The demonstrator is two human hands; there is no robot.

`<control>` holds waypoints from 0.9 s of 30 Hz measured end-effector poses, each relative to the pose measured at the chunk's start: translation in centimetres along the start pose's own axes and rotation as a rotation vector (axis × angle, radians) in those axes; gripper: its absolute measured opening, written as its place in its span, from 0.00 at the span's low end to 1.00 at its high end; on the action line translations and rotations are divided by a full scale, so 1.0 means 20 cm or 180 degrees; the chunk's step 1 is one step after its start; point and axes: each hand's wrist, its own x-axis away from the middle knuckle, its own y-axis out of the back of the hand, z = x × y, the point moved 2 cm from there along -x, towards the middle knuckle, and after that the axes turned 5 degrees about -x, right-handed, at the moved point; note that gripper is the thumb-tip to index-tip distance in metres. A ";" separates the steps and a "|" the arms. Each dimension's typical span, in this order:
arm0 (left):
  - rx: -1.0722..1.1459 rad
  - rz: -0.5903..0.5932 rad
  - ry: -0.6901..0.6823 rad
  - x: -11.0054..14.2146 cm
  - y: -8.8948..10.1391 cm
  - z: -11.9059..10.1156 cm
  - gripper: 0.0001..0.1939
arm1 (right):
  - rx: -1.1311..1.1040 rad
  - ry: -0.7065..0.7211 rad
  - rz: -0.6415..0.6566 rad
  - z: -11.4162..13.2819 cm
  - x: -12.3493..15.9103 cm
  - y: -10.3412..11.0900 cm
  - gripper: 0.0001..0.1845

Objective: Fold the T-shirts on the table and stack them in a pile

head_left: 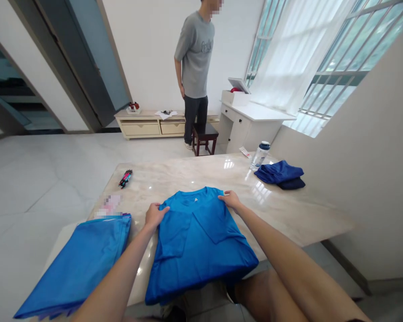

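A blue T-shirt (201,241) lies spread on the table in front of me, its collar pointing away and both sleeves laid inward over the body. Its lower end hangs past the table's near edge. My left hand (155,214) pinches the shirt at the left shoulder. At the right shoulder, the fingers of my right hand (230,199) are closed on the fabric. To the left, beside my left forearm, rests a stack of folded blue garments (83,259).
The marble-patterned table (147,179) also bears a bundle of pens (125,178), a water bottle (260,156) and crumpled dark-blue cloth (280,173). Beyond stand a person (196,58), a dark stool (205,134), a low cabinet (141,129) and a white desk (251,114).
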 end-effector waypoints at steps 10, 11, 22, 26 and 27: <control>0.0967 0.1099 -0.0109 0.18 0.04 -0.03 0.13 | -0.0286 -0.0366 0.0626 0.07 0.16 -0.02 0.17; 0.1039 0.1126 -0.0081 0.20 0.06 -0.03 0.13 | -0.0308 -0.0374 0.0670 0.07 0.18 -0.01 0.17; 0.1393 0.1167 -0.0284 0.37 0.23 -0.05 0.29 | -0.1249 -0.0036 0.0690 0.08 0.33 0.08 0.11; 0.1307 0.1464 -0.0224 0.38 0.23 -0.03 0.30 | -0.1234 -0.0144 0.0897 0.06 0.29 0.08 0.16; 0.1207 0.1498 -0.0241 0.38 0.23 -0.02 0.30 | -0.1220 -0.0163 0.0974 0.05 0.29 0.08 0.16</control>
